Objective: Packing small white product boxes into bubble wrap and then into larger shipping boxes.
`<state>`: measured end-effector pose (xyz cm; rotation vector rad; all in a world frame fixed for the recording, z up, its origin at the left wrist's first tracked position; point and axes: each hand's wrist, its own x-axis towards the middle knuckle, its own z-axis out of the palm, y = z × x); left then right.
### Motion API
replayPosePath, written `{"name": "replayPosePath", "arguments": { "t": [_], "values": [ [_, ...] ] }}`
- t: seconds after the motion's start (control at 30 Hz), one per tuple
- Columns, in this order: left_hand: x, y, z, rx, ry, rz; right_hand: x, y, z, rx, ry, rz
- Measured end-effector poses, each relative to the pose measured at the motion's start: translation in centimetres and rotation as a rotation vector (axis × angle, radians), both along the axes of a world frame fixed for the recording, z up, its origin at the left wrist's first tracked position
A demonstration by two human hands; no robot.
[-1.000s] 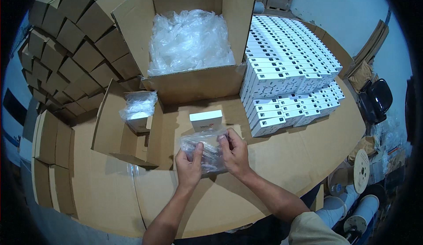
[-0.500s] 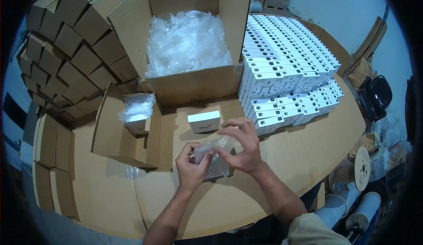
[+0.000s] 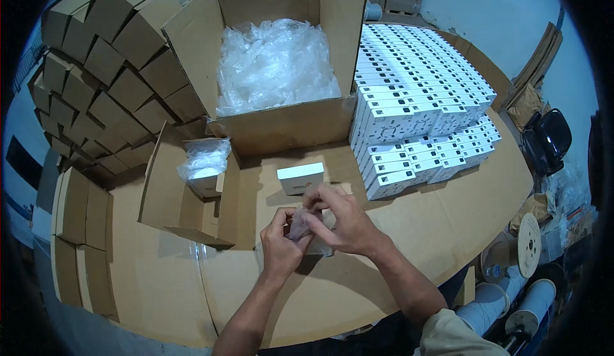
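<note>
A clear plastic bag [image 3: 319,248] is bunched between my two hands, just above the cardboard-covered table. My left hand [image 3: 280,248] pinches its left side between thumb and fingers. From the right, my right hand [image 3: 350,227] closes over the top of the bag, its thumb against the plastic and its fingers curled. What the bag contains, if anything, is hidden by my hands. A small white box [image 3: 300,179] stands just beyond my fingers. To the left, an open brown carton [image 3: 220,228] holds several plastic-wrapped items [image 3: 206,159] at its far end.
A large open carton [image 3: 281,126] full of loose clear bags [image 3: 278,65] stands at the back. Stacked white boxes [image 3: 416,122] rise at the right. Brown cartons [image 3: 105,87] are piled at the left, and cable spools [image 3: 529,244] lie beyond the table's right edge.
My right hand has come left and closed over the bag's top, which is now more bunched. The left hand keeps its grip. The whole view has shifted slightly.
</note>
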<state>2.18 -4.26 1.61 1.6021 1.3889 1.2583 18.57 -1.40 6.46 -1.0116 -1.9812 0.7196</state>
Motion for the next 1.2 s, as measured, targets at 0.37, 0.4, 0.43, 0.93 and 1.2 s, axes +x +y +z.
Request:
{"name": "replayPosePath", "arguments": {
  "t": [0.37,0.4,0.43,0.93,1.2],
  "values": [
    [0.2,0.0,-0.1,-0.101,-0.243,0.110,-1.7,1.0,0.6,0.135,0.606,-0.309],
    [0.0,0.1,-0.3,-0.099,-0.243,0.112,-1.6,0.8,-0.3,0.136,0.607,-0.306],
    [-0.5,0.3,-0.7,-0.121,-0.316,0.153,-1.6,0.5,-1.3,0.114,0.581,-0.375],
    [-1.1,1.1,0.2,-0.188,-0.625,-0.024,-0.7,-0.5,-3.4,-0.425,0.715,-0.189],
    [-3.0,1.4,0.4,-0.318,-0.716,-0.042,0.4,0.3,-3.6,-0.287,0.625,-0.322]
  ]
}}
